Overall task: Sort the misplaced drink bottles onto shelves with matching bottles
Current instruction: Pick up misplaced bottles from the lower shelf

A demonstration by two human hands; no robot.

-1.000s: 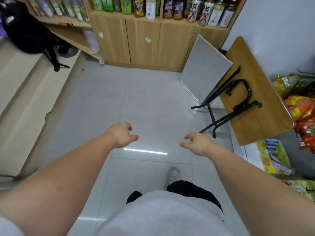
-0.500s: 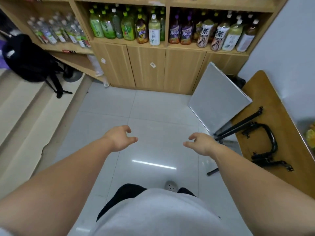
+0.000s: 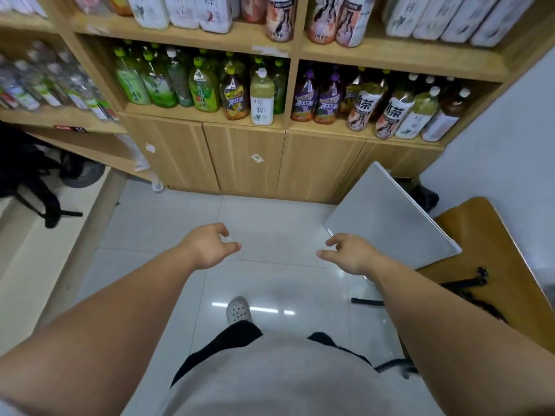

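A wooden shelf unit fills the top of the view. Its lower left bay holds green tea bottles, plus a brown iced-tea bottle with a yellow-green cap and a pale bottle with a white label. The lower right bay holds purple-capped iced-tea bottles, white-labelled tea bottles and pale and brown bottles. The upper shelf carries white-labelled bottles. My left hand and my right hand hover over the floor, empty, fingers loosely curled and apart.
Cabinet doors sit under the shelf. A grey panel leans at the right beside a folded wooden table with black legs. A black bag lies on steps at the left. Water bottles fill the left shelf.
The view has tilted up and moved closer to the shelves, so the upper shelf shows now. Both hands stay empty in front of me, spread about the same.
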